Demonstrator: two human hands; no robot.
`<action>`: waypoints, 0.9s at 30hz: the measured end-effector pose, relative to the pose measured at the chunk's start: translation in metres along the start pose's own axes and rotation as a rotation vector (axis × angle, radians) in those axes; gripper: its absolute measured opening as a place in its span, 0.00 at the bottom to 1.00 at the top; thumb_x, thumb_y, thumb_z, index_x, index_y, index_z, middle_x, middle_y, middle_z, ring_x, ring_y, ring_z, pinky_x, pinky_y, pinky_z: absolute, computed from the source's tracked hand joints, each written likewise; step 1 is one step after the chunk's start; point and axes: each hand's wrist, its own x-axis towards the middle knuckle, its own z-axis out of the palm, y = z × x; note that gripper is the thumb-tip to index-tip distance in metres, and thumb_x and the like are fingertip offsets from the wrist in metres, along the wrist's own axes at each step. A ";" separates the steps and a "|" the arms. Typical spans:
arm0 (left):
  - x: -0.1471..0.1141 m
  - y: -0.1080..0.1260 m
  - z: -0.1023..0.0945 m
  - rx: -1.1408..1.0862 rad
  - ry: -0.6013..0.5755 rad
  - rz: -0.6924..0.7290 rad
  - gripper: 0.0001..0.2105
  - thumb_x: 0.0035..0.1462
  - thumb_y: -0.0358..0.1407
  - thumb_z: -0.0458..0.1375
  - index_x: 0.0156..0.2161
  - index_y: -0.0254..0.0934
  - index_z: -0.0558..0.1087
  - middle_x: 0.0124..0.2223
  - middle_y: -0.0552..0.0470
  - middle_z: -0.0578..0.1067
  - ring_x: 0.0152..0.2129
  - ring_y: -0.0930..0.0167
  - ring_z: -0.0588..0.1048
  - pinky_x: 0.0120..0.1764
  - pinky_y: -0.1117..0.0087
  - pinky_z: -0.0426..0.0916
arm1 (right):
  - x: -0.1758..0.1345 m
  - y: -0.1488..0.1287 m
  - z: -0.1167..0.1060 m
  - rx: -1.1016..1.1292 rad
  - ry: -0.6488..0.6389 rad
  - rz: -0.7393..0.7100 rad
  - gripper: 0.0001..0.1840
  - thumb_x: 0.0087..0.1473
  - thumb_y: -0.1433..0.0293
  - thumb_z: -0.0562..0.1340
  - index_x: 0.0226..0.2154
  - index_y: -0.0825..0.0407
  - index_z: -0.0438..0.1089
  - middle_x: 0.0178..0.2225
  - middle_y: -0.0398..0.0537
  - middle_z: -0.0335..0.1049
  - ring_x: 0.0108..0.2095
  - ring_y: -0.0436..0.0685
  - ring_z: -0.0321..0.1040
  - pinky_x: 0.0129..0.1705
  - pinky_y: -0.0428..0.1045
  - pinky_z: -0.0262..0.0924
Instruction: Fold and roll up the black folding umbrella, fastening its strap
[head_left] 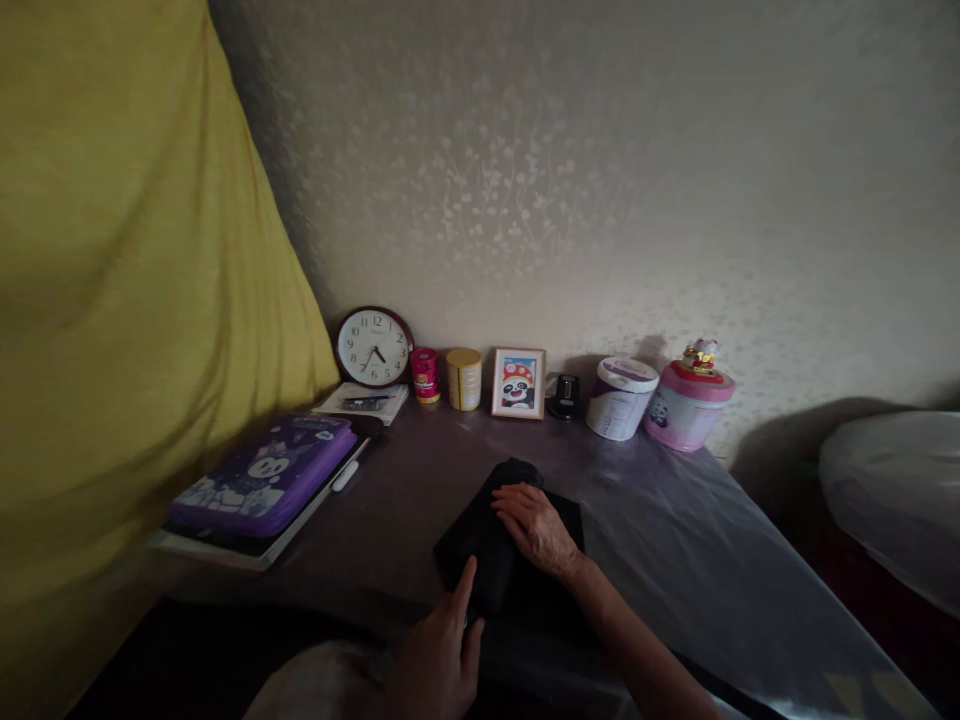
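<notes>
A black, soft, cloth-like item (495, 565) lies on the table in front of me; its exact kind is hard to make out in the dim light. Flat on its upper right part rests my right hand (534, 528), fingers stretched out and close together. My left hand (439, 650) is at its near left side, index finger stretched forward along the black surface and thumb apart from it. The other left fingers are mostly hidden. A dark strap (724, 690) runs off toward the lower right.
On the left, a purple case (266, 475) lies on a notebook, beside a white marker (345, 476). Along the wall stand a clock (374, 347), a pink can (425, 377), a yellow can (464, 380), a framed panda picture (518, 384), a white tub (621, 400) and a pink jar (688, 405).
</notes>
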 end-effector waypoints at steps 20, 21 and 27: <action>0.001 0.008 -0.008 -0.021 -0.034 -0.054 0.26 0.58 0.34 0.41 0.63 0.35 0.47 0.50 0.43 0.71 0.43 0.68 0.72 0.48 0.68 0.63 | 0.017 0.005 0.008 0.026 -0.105 -0.009 0.15 0.61 0.70 0.49 0.42 0.51 0.69 0.43 0.49 0.73 0.49 0.54 0.64 0.56 0.58 0.49; 0.001 0.008 -0.009 -0.027 -0.037 -0.054 0.27 0.58 0.34 0.42 0.63 0.35 0.47 0.50 0.43 0.71 0.43 0.68 0.72 0.48 0.68 0.63 | 0.022 0.013 0.009 -0.009 -0.103 0.014 0.15 0.61 0.70 0.49 0.42 0.51 0.69 0.43 0.49 0.73 0.49 0.54 0.64 0.56 0.58 0.49; 0.000 0.006 -0.007 -0.057 -0.016 -0.042 0.26 0.59 0.35 0.42 0.63 0.36 0.48 0.52 0.43 0.70 0.45 0.68 0.71 0.47 0.68 0.64 | 0.029 0.045 0.009 -0.171 -0.012 0.249 0.15 0.59 0.69 0.50 0.45 0.53 0.68 0.48 0.53 0.69 0.51 0.59 0.63 0.53 0.59 0.55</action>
